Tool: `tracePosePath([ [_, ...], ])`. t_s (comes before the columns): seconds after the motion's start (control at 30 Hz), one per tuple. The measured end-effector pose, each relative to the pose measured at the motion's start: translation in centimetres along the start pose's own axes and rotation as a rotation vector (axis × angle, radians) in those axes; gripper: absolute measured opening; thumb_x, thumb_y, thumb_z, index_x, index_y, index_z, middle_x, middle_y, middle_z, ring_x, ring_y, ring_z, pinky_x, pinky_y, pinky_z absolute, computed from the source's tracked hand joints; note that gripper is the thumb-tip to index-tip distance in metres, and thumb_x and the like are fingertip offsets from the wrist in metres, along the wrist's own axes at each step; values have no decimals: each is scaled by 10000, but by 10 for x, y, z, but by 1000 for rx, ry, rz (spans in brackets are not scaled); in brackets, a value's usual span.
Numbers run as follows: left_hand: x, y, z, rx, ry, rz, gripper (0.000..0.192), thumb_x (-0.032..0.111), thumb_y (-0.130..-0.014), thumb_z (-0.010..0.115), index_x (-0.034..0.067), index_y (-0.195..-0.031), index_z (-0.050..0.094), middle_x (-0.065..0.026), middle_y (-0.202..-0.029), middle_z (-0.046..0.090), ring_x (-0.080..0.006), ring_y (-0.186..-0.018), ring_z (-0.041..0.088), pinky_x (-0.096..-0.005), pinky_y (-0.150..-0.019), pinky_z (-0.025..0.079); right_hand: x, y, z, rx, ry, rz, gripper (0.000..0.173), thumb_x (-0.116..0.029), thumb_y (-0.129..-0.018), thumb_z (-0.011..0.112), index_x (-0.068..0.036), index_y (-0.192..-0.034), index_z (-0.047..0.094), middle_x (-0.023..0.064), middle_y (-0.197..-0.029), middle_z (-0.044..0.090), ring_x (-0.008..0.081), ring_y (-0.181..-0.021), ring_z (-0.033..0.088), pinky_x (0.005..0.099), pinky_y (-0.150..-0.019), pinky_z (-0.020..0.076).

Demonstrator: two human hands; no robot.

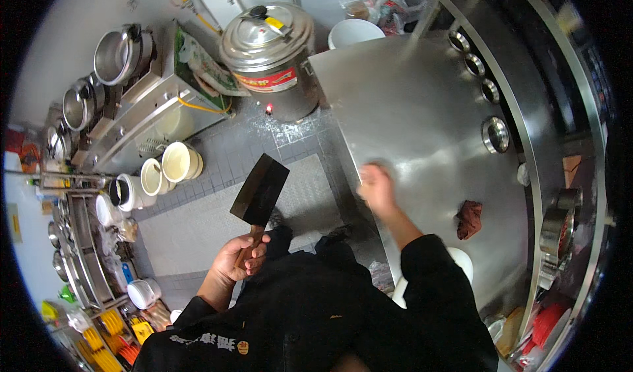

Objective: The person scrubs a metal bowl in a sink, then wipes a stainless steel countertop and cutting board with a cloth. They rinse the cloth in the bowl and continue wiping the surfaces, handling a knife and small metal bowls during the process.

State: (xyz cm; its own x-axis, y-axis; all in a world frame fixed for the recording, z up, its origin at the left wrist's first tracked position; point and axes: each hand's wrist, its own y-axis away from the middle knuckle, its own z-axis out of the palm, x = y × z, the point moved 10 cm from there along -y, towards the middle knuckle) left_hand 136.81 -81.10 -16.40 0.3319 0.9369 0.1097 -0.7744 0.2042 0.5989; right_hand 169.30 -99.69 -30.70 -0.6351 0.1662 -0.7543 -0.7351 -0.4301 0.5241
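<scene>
My left hand [243,258] is wrapped around the wooden handle [251,241] of a cleaver. Its broad dark blade [260,189] points away from me over the floor. Blurred by motion, my right hand [378,186] is over the near edge of the stainless steel table [420,124], its fingers curled. Whether it holds anything is too blurred to make out. A crumpled brown cloth [469,219] lies on the table, to the right of my right forearm.
A lidded steel cooking pot [269,50] with a small red light stands beyond the floor mat [306,184]. Small metal bowls [495,134] line the table's far side. Cream buckets [179,162] stand at left below steel pans [114,58]. A white tub [355,33] sits behind the table.
</scene>
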Motion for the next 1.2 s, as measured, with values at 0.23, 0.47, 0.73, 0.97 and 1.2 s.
tracePosePath([
  [0.23,75,72,-49,-123,57,59,403,228,-953,631,-24,-1261,572,-46,-777,514,-121,-490,481,-248,-394,394,70,160,407,-654,1081,-918,314,-291,-917,749,-199,-1209,682,98,-1026,607,321,-848,694,449,-677,589],
  [0.47,195,217,-144,-100,18,217,393,174,-949,620,-47,-1268,556,-57,-752,491,-136,-463,478,-268,-362,403,129,63,619,-647,1222,-531,254,-314,-982,674,-114,-1130,623,146,-895,673,307,-700,673,431,-596,566],
  [0.73,284,302,-234,-108,197,435,394,178,-966,595,-50,-1285,557,-53,-767,510,-124,-498,464,-276,-373,404,253,190,808,-1244,1292,-990,348,-374,-972,688,-152,-1223,599,115,-1030,686,293,-877,734,434,-685,604],
  [0.97,326,432,-318,51,387,736,403,157,-980,605,-71,-1306,536,-79,-745,504,-157,-474,489,-274,-368,425,374,113,998,-1164,1412,-719,249,-304,-1042,587,-82,-1153,606,183,-1083,696,387,-977,706,482,-808,583],
  [1.2,323,544,-378,156,697,1123,429,157,-947,631,-85,-1290,541,-83,-725,501,-155,-446,474,-292,-353,393,507,283,1107,-1859,968,-740,253,-227,-1011,635,-80,-1209,579,159,-1230,658,416,-1014,688,472,-865,571],
])
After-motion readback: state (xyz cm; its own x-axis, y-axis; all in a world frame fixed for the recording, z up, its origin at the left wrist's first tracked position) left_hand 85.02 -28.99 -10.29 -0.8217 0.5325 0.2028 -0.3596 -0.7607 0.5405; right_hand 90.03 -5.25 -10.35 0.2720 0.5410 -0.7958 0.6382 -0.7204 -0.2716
